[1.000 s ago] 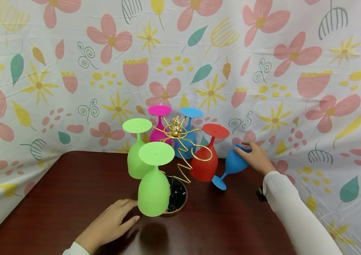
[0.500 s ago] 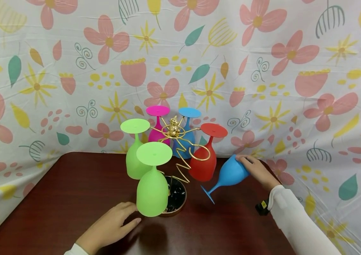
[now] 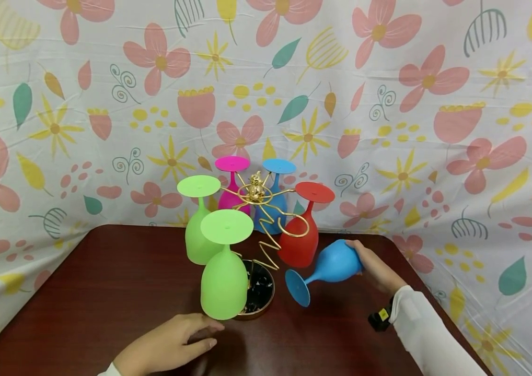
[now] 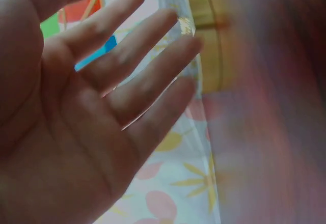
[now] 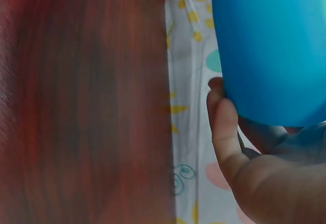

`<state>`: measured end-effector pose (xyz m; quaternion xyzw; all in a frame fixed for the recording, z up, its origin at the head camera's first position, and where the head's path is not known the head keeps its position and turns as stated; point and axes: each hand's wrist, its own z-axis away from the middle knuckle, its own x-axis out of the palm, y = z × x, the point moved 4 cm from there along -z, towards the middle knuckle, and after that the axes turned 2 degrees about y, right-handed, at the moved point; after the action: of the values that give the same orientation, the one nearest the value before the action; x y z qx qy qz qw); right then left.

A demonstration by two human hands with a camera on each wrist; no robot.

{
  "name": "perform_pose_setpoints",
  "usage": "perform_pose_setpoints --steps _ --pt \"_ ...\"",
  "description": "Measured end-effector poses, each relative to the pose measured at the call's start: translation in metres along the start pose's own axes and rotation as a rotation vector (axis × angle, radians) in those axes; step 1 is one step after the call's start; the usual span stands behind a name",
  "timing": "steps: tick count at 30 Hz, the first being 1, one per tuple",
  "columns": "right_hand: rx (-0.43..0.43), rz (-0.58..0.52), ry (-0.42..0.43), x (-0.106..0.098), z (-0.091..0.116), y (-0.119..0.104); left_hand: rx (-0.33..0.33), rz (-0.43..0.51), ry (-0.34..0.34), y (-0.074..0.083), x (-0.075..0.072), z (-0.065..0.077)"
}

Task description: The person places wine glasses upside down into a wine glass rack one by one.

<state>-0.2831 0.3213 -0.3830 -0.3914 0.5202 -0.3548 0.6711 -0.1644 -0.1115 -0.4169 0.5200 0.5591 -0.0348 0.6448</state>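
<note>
Near the rim of its bowl, my right hand [image 3: 373, 263] grips a blue goblet [image 3: 337, 262], tipped almost level with its foot pointing left. The right wrist view shows the fingers curled against the blue bowl [image 5: 272, 56]. My left hand [image 3: 167, 342] is low over the table, just below the front green goblet [image 3: 223, 282]; its fingers are spread and hold nothing in the left wrist view. A gold wire rack [image 3: 270, 250] carries hanging upside-down goblets: that green one, another green goblet [image 3: 196, 235], a pink goblet [image 3: 233, 196], a second blue goblet [image 3: 273, 209] and a red goblet [image 3: 300, 241].
The rack's round black base [image 3: 261, 290] stands mid-table on the dark wooden table [image 3: 120, 282]. An unoccupied wire loop [image 3: 296, 235] faces front right. A flowered cloth [image 3: 266, 78] hangs behind and at both sides.
My right hand has brought the blue goblet nearer and lower, tilting it from foot-down to nearly level. My left hand has shifted slightly right and down.
</note>
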Motion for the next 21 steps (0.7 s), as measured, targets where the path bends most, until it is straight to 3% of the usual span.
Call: perform_pose_setpoints --steps 8,12,18,21 --pt "0.108 -0.331 -0.094 0.019 0.002 0.01 0.006 0.246 -0.174 0.017 0.006 -0.004" --pt "0.126 -0.41 -0.17 0.033 0.003 0.013 0.032 0.348 -0.277 0.03 0.011 -0.006" --pt "0.127 -0.51 -0.313 0.051 0.007 0.015 0.102 0.397 -0.366 0.053 0.016 -0.013" --pt "0.112 -0.55 -0.368 0.056 0.009 0.016 0.155 0.321 -0.379 0.069 0.02 -0.021"
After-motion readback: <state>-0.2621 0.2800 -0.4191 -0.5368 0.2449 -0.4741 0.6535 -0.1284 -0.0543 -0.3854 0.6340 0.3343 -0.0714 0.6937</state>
